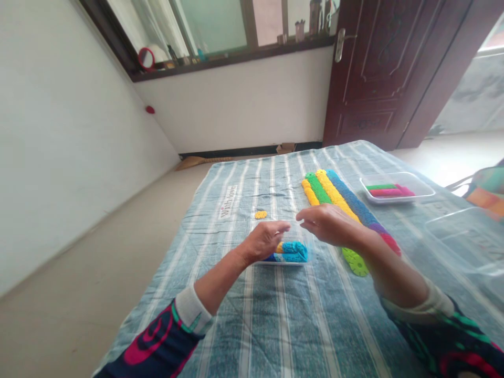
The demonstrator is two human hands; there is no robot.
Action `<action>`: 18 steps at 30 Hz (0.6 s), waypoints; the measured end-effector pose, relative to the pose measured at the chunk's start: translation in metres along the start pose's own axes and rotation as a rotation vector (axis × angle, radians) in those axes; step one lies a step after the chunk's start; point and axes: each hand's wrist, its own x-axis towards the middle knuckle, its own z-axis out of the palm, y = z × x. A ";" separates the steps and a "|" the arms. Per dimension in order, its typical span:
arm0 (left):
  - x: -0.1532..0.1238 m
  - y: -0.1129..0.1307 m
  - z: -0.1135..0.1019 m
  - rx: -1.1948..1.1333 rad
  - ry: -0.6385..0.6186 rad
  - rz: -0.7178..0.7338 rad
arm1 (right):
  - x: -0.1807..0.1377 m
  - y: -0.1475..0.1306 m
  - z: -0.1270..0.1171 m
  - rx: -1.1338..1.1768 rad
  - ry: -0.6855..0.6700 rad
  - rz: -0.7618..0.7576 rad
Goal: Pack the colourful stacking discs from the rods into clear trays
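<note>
My left hand [268, 240] reaches over a clear plastic box [282, 264], fingers stretched to the right with nothing visible in them. Inside the box lie blue rows of notched disc pieces [293, 252], with some yellow beside them; my hand hides part of the contents. My right hand [328, 223] hovers right of the box, its fingers stretched left and holding nothing I can see. Beneath and beyond it lie long rows of stacked discs: yellow [338, 194], green [317, 186] and blue [350, 199]. A lime green disc [355, 262] shows at the near end.
A few yellow discs [260, 214] lie behind the box. Farther right stands a second clear box [421, 194] with green and pink rows. A transparent container or lid [464, 231] sits at the right edge. A striped cloth [220, 283] covers the table.
</note>
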 end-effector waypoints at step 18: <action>0.046 -0.100 -0.049 0.251 0.076 -0.507 | -0.020 0.027 -0.042 -0.118 0.393 0.190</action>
